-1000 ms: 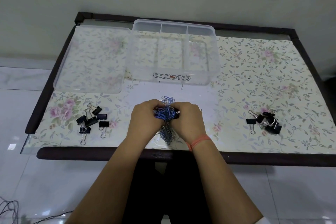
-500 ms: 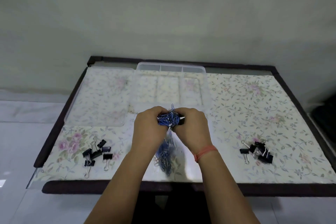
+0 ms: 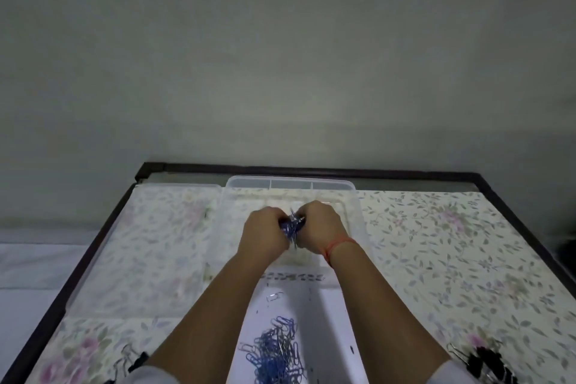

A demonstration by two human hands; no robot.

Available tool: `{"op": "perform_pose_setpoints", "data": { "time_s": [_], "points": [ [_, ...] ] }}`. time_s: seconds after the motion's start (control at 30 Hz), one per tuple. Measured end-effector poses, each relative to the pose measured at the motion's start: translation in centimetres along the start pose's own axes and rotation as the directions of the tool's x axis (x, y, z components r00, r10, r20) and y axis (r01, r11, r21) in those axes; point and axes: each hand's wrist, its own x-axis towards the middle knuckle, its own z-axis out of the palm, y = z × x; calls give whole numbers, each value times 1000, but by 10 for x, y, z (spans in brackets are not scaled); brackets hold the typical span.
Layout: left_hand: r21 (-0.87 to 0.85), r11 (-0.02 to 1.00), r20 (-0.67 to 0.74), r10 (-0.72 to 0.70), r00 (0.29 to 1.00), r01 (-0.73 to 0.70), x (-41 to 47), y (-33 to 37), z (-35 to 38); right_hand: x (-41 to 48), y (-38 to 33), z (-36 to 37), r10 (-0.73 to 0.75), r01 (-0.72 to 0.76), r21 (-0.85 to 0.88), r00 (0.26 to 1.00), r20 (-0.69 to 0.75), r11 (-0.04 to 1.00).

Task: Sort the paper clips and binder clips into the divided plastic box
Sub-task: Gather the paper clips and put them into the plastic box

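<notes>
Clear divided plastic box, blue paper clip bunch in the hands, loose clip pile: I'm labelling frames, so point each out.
Clear divided plastic box [image 3: 290,187], head view, far rim.
Blue paper clip bunch [image 3: 292,225], head view, middle, between both hands.
Loose paper clip pile [image 3: 276,352], head view, centre of heap.

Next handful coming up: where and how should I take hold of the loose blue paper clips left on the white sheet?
Scoop the loose paper clip pile from above at its dense middle, fingers closing in from both sides. It lies flat and tangled on the white sheet, so no single clip gives a handle.
</notes>
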Motion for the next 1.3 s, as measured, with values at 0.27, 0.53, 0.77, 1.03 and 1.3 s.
{"op": "perform_pose_setpoints", "data": {
  "time_s": [0.27,0.53,0.77,1.03,1.3],
  "points": [
    [90,995,-78,-32,996,39,-6,-9,13,-13,20,13,63,-54,73,990,-122,996],
    [-131,991,-406,-61,912,8,-102,-13,15,-93,27,34,-1,78,264,960,-279,961],
    [-38,989,-223,-148,964,143,-151,-62,53,-116,35,114,-151,144,-112,987,-56,983],
    [-60,974,-120,-224,967,218,-145,-84,45,-118,33,113,-148,144,-201,989,-8,969],
    [256,964,436,-52,898,-68,-158,-81,34,-158,58,80,-91,112,-123,982,166,986]
  ]
}}
